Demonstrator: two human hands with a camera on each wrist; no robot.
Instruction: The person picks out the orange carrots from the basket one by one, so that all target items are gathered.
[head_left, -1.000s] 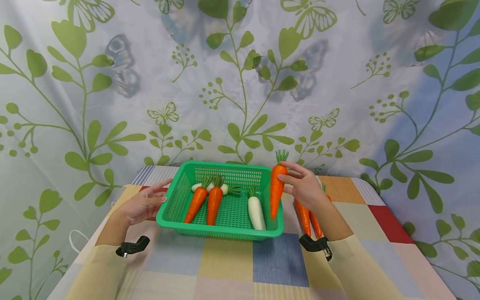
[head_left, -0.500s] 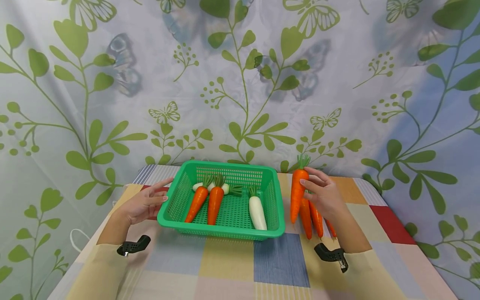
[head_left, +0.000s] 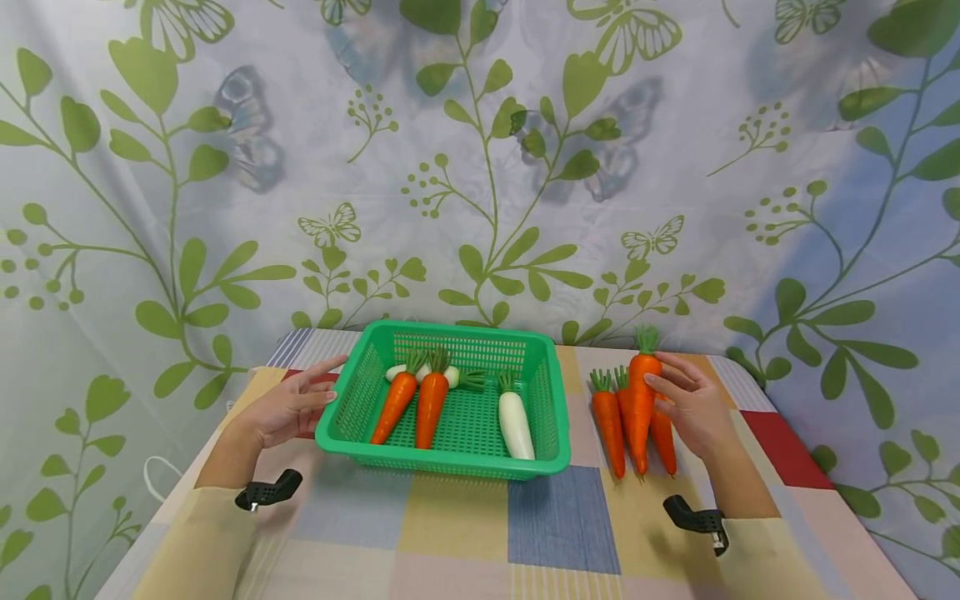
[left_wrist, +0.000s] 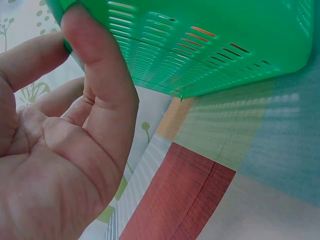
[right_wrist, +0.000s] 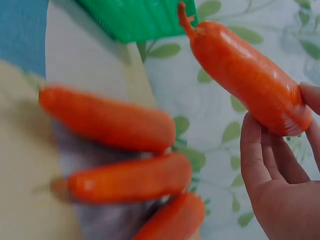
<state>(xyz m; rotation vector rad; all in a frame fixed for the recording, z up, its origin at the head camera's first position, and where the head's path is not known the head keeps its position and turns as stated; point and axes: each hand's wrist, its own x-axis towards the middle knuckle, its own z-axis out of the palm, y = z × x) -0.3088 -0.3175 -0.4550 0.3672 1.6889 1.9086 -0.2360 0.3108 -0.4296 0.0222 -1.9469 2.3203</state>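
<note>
My right hand [head_left: 693, 404] pinches an orange carrot [head_left: 643, 392] near its leafy top, tip pointing down. In the head view it overlaps several carrots [head_left: 607, 429] lying side by side on the cloth; the right wrist view has the held carrot [right_wrist: 250, 75] raised apart from them. At the left rim of a green plastic basket [head_left: 457, 463], my left hand [head_left: 288, 408] touches with thumb and fingertip, the other fingers loosely bent. Inside lie two carrots [head_left: 431, 412] at the left, a white radish [head_left: 515, 425] at the right and white vegetables [head_left: 452, 377] behind the carrots.
A patchwork tablecloth [head_left: 450, 533] covers the table. Close behind it hangs a leaf-print curtain [head_left: 420, 267]. A white cord [head_left: 153, 479] loops at the table's left edge.
My right hand has carried the carrot from over the basket's right side rightward and lower, to the carrots on the cloth. The left hand and basket have stayed put.
</note>
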